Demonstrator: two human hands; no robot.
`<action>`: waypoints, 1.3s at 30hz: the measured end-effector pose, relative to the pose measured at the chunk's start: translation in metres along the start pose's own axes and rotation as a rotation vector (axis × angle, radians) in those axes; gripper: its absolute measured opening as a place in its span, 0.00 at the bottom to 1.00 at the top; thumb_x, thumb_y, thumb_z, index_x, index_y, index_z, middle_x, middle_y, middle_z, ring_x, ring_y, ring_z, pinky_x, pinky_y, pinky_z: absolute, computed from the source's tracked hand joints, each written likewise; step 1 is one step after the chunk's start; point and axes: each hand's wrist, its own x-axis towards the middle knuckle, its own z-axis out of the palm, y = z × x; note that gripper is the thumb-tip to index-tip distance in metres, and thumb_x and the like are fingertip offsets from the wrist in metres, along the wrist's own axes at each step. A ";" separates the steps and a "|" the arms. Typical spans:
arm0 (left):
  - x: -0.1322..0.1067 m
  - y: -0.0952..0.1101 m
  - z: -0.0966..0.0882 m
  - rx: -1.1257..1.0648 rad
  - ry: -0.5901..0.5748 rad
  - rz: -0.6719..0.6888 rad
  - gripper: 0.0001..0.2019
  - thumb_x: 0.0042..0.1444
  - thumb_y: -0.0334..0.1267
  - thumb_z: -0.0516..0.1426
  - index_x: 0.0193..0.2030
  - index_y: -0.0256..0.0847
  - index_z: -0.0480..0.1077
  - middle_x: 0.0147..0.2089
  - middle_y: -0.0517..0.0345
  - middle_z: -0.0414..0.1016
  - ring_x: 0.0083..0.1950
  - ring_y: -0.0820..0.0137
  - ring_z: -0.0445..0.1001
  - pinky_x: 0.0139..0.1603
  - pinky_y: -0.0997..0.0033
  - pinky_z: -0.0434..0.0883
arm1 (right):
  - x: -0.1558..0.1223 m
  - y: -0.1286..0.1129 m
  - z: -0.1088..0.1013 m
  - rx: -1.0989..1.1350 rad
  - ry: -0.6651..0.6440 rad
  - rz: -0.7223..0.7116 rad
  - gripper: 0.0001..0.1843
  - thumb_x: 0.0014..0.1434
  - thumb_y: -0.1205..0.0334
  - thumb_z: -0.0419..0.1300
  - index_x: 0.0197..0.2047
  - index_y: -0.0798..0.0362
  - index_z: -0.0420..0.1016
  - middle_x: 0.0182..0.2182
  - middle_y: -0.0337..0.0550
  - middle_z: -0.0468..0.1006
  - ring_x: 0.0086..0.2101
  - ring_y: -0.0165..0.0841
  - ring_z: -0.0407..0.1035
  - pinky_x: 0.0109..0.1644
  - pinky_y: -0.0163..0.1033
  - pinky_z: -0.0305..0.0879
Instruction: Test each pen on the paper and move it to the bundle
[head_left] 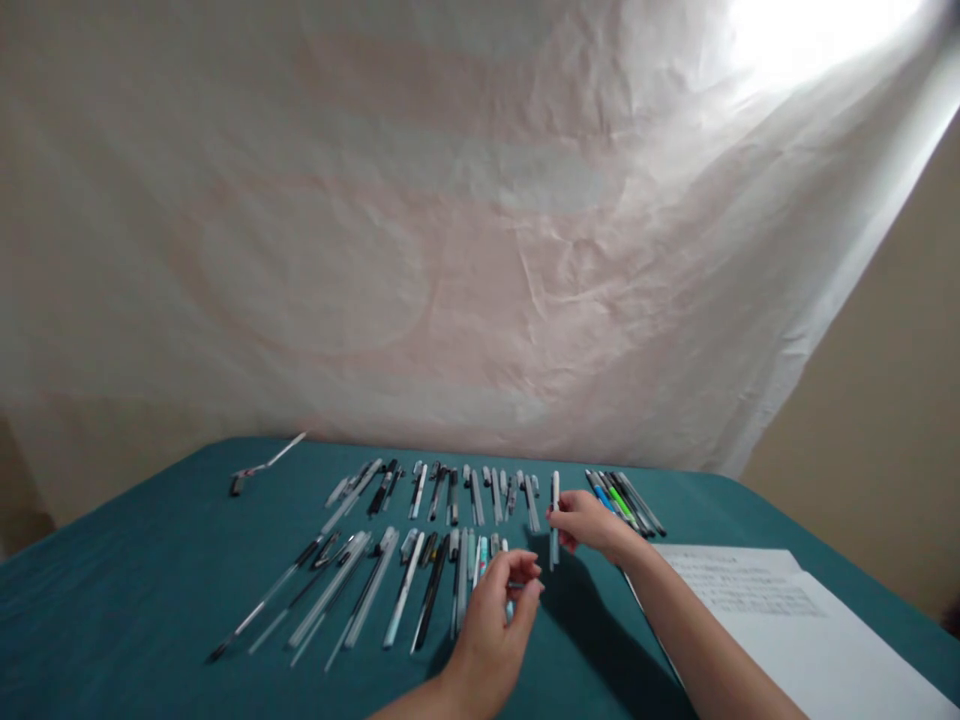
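Observation:
Many pens lie in two rows on a teal tablecloth (150,590): a far row (450,492) and a near row (390,585). My right hand (589,522) is closed on a white pen (555,497) at the right end of the far row, the pen pointing away from me. My left hand (499,615) hovers at the right end of the near row, its thumb and fingers pinched on a small dark part that I cannot make out, just above a light blue pen (484,553).
A separate bunch of blue, green and dark pens (626,502) lies right of my right hand. A printed white sheet (787,620) lies at the right front. One lone pen (262,466) rests at the far left. A creased pale cloth (450,250) hangs behind the table.

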 end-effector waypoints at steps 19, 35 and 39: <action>0.005 -0.005 0.001 -0.142 -0.062 -0.084 0.14 0.55 0.41 0.54 0.47 0.38 0.67 0.35 0.56 0.71 0.35 0.68 0.73 0.39 0.68 0.70 | -0.052 -0.067 -0.024 0.444 -0.127 -0.335 0.13 0.51 0.53 0.59 0.31 0.56 0.67 0.18 0.32 0.66 0.18 0.23 0.60 0.20 0.27 0.57; 0.003 -0.004 0.002 -0.084 -0.068 -0.062 0.12 0.56 0.41 0.53 0.44 0.39 0.70 0.35 0.56 0.72 0.36 0.67 0.73 0.39 0.69 0.70 | -0.057 -0.064 -0.058 0.482 0.286 -0.434 0.20 0.52 0.46 0.57 0.34 0.56 0.67 0.21 0.36 0.67 0.19 0.23 0.58 0.20 0.29 0.55; 0.003 -0.007 0.002 -0.071 -0.063 -0.075 0.13 0.56 0.42 0.54 0.44 0.39 0.70 0.36 0.55 0.73 0.36 0.66 0.73 0.40 0.68 0.70 | -0.057 -0.063 -0.058 0.452 0.266 -0.432 0.19 0.52 0.46 0.57 0.34 0.56 0.67 0.20 0.35 0.66 0.19 0.23 0.59 0.21 0.29 0.56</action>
